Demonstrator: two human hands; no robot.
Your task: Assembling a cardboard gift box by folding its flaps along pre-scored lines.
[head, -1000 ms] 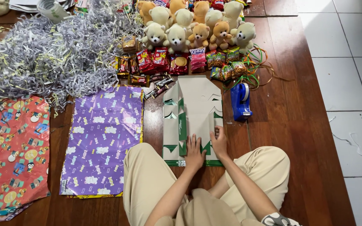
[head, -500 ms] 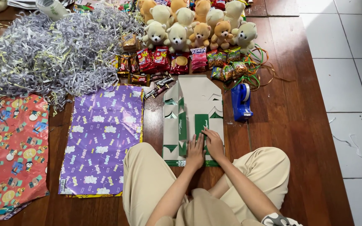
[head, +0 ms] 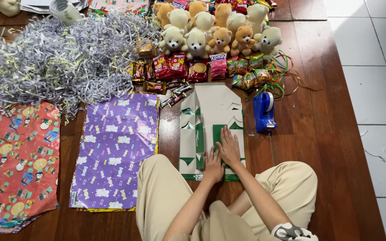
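Wrapping sheet (head: 211,129): pale grey back up, green printed side showing at folded flaps and the near edge. Lies flat on the wooden floor, long side running away from the person. Both hands rest on its near end.

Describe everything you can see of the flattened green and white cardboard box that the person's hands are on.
The flattened cardboard box lies flat on the wooden floor in front of the seated person. It looks like thin card, pale grey-white with green panels and zigzag cut flaps. The left hand and right hand press palm-down on its near end. A blue tape dispenser sits just right of it, purple wrapping paper to its left.
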